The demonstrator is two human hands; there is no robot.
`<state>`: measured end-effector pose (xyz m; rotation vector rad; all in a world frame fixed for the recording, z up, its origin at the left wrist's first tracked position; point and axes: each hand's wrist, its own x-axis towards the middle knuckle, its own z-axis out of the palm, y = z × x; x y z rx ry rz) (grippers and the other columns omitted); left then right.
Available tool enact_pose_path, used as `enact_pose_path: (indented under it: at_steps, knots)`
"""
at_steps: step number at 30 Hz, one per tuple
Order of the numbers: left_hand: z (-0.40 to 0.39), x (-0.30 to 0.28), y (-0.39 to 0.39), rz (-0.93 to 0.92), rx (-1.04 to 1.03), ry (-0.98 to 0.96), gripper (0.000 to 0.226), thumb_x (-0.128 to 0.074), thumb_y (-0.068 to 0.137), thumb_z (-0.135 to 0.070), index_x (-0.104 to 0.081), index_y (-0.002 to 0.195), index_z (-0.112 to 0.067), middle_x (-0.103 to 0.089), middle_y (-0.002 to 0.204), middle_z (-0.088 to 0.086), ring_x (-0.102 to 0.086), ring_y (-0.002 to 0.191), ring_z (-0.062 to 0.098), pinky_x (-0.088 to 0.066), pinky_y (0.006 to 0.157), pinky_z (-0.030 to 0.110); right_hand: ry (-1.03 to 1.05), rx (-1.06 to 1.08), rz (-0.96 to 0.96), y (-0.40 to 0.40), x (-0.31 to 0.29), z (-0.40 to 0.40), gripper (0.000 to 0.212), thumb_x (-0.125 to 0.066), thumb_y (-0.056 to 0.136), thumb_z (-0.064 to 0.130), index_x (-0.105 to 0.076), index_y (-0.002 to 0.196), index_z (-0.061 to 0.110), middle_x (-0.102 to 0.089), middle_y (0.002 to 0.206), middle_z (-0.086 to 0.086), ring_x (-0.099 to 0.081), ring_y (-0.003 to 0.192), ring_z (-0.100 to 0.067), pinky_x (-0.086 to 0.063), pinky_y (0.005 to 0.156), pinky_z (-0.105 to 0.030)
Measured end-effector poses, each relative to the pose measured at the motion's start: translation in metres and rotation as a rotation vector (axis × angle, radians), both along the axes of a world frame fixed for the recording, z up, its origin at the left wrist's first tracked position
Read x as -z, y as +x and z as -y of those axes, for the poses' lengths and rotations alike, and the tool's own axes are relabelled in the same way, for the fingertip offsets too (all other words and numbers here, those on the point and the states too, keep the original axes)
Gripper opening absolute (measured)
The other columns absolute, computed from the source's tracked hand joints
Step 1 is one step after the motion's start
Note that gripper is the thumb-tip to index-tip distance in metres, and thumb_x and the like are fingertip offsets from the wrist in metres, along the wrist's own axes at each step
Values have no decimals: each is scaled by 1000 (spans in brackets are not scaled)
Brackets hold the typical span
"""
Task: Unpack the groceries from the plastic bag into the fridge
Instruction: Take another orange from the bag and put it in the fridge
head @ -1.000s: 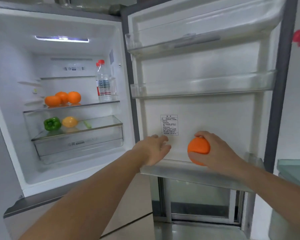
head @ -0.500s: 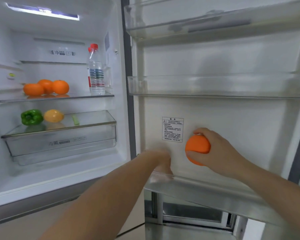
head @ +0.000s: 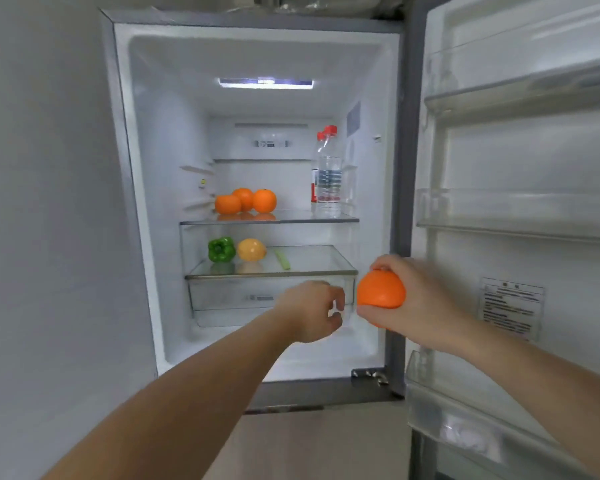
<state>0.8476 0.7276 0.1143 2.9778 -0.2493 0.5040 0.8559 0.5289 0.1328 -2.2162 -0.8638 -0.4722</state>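
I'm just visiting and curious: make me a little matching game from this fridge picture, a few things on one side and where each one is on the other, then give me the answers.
Things:
1. three oranges
2. green pepper
3. water bottle
4. single orange

Places:
A. gripped in the right hand
B. right end of the upper glass shelf
C. left part of the upper glass shelf
D. lower glass shelf, beside a yellow fruit

Pairs: 1-C, 2-D, 3-B, 4-A
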Motion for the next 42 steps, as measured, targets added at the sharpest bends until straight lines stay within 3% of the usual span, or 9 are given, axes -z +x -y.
enact_pose_path:
  at_steps: [5,8,13,16,20,25,29,34,42]
  knots:
    - [-99,-29,-14,113,-119,-37,28,-57,88,-33,-60,114,-25,-60,112,-1,-57,104,19,-50,84,34,-34,-47,46,18,-26,-90,69,-78,70,49,-43,129,39,-37,123,13,-48,106,-13,-47,89,-32]
    - [-147,-49,-13,181,-120,-98,30,-60,86,-29,-58,116,-25,-58,113,-3,-55,104,17,-47,84,31,30,-19,72,35,-43,-143,76,-80,68,48,-39,130,35,-39,125,10,-45,105,-13,-45,84,-31]
    - [-205,-79,3,266,59,-346,76,-77,78,-29,-39,143,-28,-49,133,-10,-47,114,7,-36,90,18,162,-21,63,61,-71,-212,68,-84,67,38,-46,123,32,-43,123,1,-45,100,-16,-36,79,-26]
    - [-217,-90,16,275,173,-428,87,-83,73,-26,-35,146,-29,-46,129,-13,-49,115,4,-38,92,16,229,-47,31,74,-84,-242,68,-83,67,43,-47,124,33,-49,125,1,-52,104,-19,-42,77,-28]
    - [-229,-103,40,365,231,-599,80,-84,72,-27,-40,139,-30,-55,126,-5,-63,99,14,-51,86,24,278,-92,-12,88,-103,-270,62,-77,74,45,-46,126,32,-49,120,6,-54,104,-17,-53,79,-31]
    - [-250,-124,74,441,139,-488,79,-84,72,-31,-41,137,-32,-55,122,-3,-63,98,21,-53,85,33,334,-222,-184,124,-128,-295,33,-60,91,39,-50,121,30,-50,124,-1,-56,99,-18,-56,82,-38]
    - [-260,-131,113,439,25,-431,79,-85,69,-29,-41,134,-31,-54,121,1,-61,101,24,-53,89,38,308,-213,-221,169,-135,-305,48,-68,83,24,-48,127,26,-49,121,-5,-58,99,-24,-59,80,-43]
    - [-268,-135,164,379,-100,-395,73,-83,71,-29,-44,132,-26,-56,126,3,-61,106,24,-52,91,45,250,-196,-202,228,-130,-319,58,-76,75,33,-49,126,25,-54,117,-4,-59,100,-24,-58,82,-41]
    - [-279,-134,205,275,-279,-238,63,-76,75,-23,-51,133,-22,-63,121,5,-59,107,24,-47,87,31,109,-157,-180,284,-122,-338,54,-79,73,35,-55,118,16,-58,114,-5,-58,100,-22,-54,84,-38]
